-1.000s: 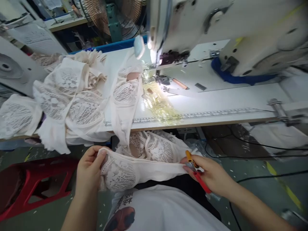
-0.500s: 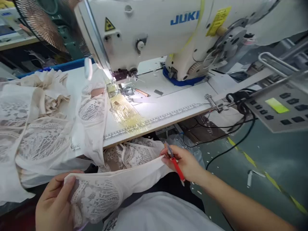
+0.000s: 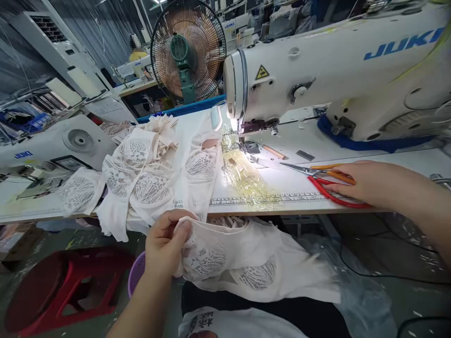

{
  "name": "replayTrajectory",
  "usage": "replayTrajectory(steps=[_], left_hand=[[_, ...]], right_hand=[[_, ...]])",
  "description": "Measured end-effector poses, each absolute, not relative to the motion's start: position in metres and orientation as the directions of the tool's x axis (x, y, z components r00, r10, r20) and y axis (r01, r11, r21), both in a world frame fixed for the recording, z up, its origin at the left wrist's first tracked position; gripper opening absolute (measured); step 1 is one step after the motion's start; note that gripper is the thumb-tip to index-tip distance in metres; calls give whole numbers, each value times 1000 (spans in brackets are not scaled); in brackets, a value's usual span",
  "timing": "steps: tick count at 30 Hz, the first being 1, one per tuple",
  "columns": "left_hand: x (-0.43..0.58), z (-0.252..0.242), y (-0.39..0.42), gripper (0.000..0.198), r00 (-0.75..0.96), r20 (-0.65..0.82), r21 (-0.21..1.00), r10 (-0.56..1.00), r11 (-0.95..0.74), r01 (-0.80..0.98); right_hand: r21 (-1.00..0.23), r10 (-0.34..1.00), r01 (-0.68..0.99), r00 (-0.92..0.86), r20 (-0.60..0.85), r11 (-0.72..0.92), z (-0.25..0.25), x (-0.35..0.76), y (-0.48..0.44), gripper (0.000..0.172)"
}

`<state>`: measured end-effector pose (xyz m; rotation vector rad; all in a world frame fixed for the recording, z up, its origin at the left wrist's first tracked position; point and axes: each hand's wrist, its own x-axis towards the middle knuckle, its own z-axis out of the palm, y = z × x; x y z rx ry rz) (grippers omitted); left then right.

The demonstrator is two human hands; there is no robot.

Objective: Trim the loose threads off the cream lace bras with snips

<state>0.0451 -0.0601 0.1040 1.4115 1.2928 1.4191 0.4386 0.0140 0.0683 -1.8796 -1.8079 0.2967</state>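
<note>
My left hand (image 3: pixel 167 246) pinches the top edge of a white lace bra (image 3: pixel 260 274) that hangs over my lap in front of the table edge. Its cups are patterned lace, and its far right end is smeared by motion. Over the table's front edge, my right hand (image 3: pixel 369 183) has its fingers closed on the handles of a pair of scissors (image 3: pixel 320 180). One handle looks orange, the other red. The blades point left, slightly parted, towards the sewing machine's needle area. My right thumb is partly hidden.
A JUKI sewing machine (image 3: pixel 317 70) stands on the white table (image 3: pixel 299 188). More lace bras (image 3: pixel 151 183) are piled left of its needle. Yellowish clear film (image 3: pixel 243 178) lies by the printed ruler. Beyond are a fan (image 3: pixel 188 51), another sewing machine (image 3: pixel 77 141) and a red stool (image 3: pixel 81 281).
My view has swung left and up. My right hand has let go of the bra's edge and moved with the scissors over the table. My left hand still holds the bra.
</note>
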Motion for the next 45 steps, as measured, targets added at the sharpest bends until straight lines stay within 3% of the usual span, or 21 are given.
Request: replayTrajectory(steps=[3, 5, 9, 13, 22, 28, 38, 45], left_hand=[[48, 107, -64, 3, -131, 270, 956, 954, -249, 155], [52, 110, -66, 3, -148, 305, 943, 941, -276, 185], [60, 114, -73, 4, -152, 420, 898, 895, -386, 209], [61, 115, -79, 5, -117, 467, 875, 877, -439, 204], [39, 102, -82, 7, -95, 462, 882, 882, -445, 155], [25, 104, -83, 5, -102, 369, 929, 924, -366, 50], [10, 108, -83, 8, 25, 402, 908, 915, -402, 119], [5, 121, -78, 8, 214, 310, 933, 926, -340, 121]], right_hand=[[-474, 956, 876, 57, 289, 92, 73, 397, -12, 20], [-531, 862, 754, -91, 499, 386, 78, 349, -37, 14], [-525, 727, 531, -298, 619, 665, 76, 258, -69, 4], [-670, 815, 467, -273, 511, 577, 65, 229, -74, 18], [-865, 909, 330, -312, 277, 378, 72, 241, -78, 19], [-891, 907, 264, -311, 284, 370, 80, 246, -83, 16], [-915, 905, 223, -345, 249, 337, 95, 253, -88, 17], [-960, 903, 214, -423, 76, 181, 104, 264, -88, 17]])
